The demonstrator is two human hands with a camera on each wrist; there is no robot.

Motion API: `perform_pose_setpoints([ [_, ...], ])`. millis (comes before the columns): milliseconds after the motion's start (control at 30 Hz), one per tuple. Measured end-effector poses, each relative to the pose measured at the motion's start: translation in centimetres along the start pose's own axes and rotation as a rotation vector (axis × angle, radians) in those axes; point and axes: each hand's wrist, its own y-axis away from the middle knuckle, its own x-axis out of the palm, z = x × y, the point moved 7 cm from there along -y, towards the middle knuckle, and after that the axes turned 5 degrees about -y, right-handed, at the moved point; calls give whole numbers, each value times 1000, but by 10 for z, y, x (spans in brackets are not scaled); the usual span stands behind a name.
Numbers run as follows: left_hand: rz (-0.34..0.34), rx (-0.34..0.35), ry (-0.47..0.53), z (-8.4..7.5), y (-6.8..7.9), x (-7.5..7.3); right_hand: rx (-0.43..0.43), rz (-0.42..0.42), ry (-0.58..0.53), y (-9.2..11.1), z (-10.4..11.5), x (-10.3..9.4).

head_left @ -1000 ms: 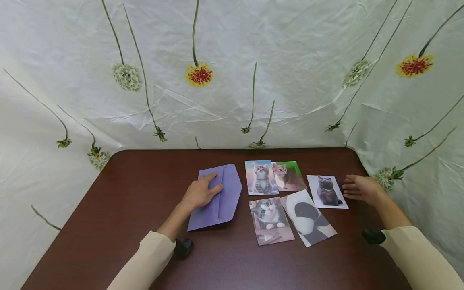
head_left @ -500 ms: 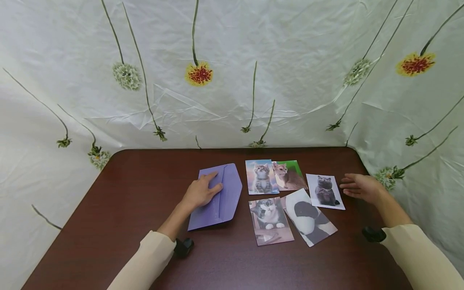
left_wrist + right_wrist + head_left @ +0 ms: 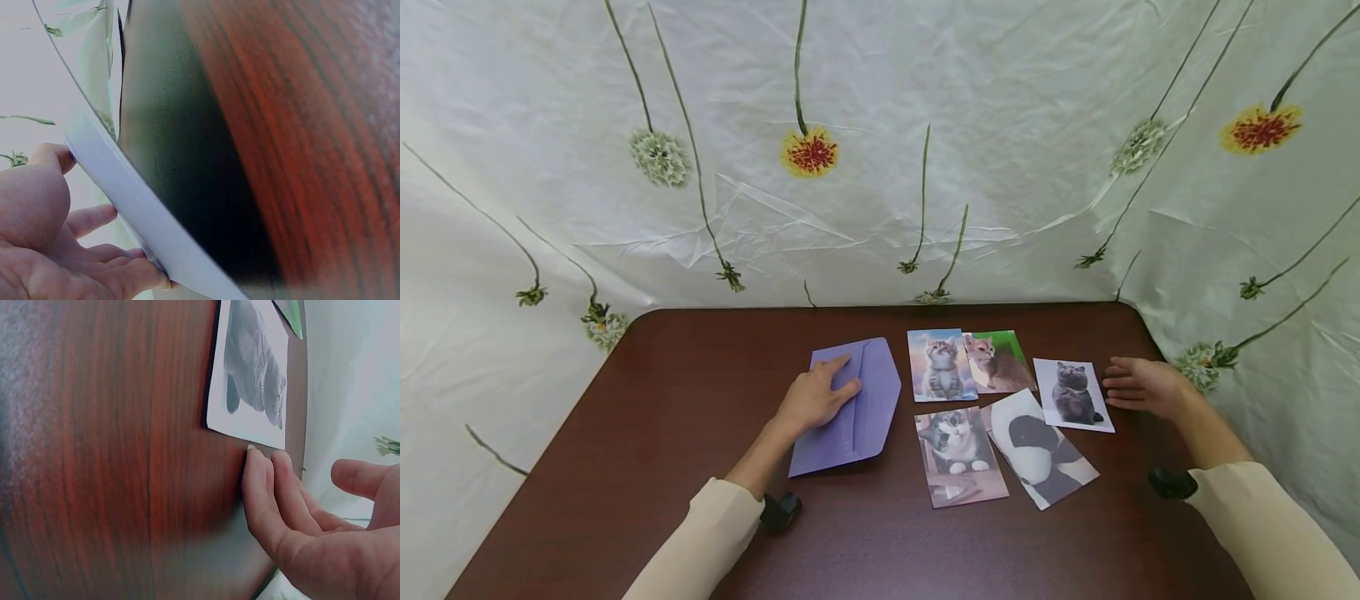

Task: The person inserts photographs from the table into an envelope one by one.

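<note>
Under the left hand, whose flat, relaxed grip presses it to the counter, lies a purple envelope. Right hand, fingers spread, touches the grey-cat photo's edge; the wrist views blur the rest.

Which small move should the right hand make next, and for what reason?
Probably slide the fingertips under the grey cat photo and lift its edge: the right hand lies open beside it, fingertips at its edge.
</note>
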Motion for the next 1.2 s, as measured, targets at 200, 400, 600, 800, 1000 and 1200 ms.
perform_pose_setpoints([
  [200, 3, -6, -1, 0, 0, 0, 20, -3, 23, 1, 2, 2],
  [400, 1, -3, 2, 0, 0, 0, 17, -1, 23, 2, 3, 5],
  [600, 1, -1, 4, 0, 0, -1, 23, 3, 20, 2, 3, 5],
  [800, 7, -3, 3, 0, 1, -1, 35, 11, -21, 0, 3, 5],
  [1000, 11, -1, -2, 0, 0, 0, 35, 26, -64, 0, 3, 6],
  [1200, 10, 2, -2, 0, 0, 0, 16, 68, -10, -1, 5, 7],
])
